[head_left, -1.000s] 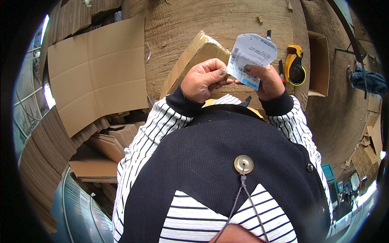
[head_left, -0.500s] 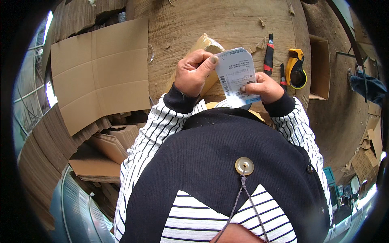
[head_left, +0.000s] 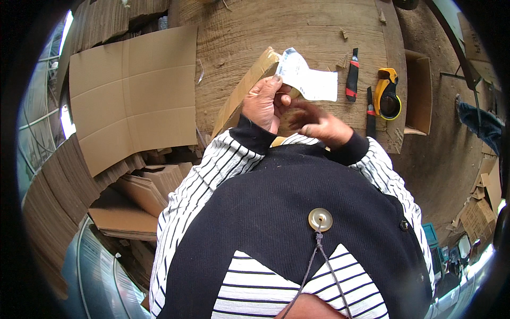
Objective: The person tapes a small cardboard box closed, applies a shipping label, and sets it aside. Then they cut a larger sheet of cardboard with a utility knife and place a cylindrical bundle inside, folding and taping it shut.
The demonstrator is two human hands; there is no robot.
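A white printed label [head_left: 319, 85] hangs bent above the wooden table, its plain side showing at the right and some print on its upper left part. My left hand [head_left: 264, 101] is closed, pinching the label's left edge between thumb and fingers. My right hand [head_left: 324, 126] is just below the label and apart from it, fingers loosely spread and slightly blurred, with nothing in them. Behind my left hand a long brown cardboard box [head_left: 244, 90] lies slanted on the table, partly hidden by the hand and sleeve.
Two black-and-red utility knives [head_left: 352, 80] [head_left: 371, 119] and a yellow-and-black tape dispenser [head_left: 387, 95] lie on the right. An open carton [head_left: 418, 93] stands beyond the table [head_left: 297, 26]. A flat cardboard sheet [head_left: 133, 90] and stacked cardboard [head_left: 58, 196] are at the left.
My right hand has let go of the label and moved down-left. The label has bent over, turning its plain side up. My left hand has turned and shifted slightly right and down.
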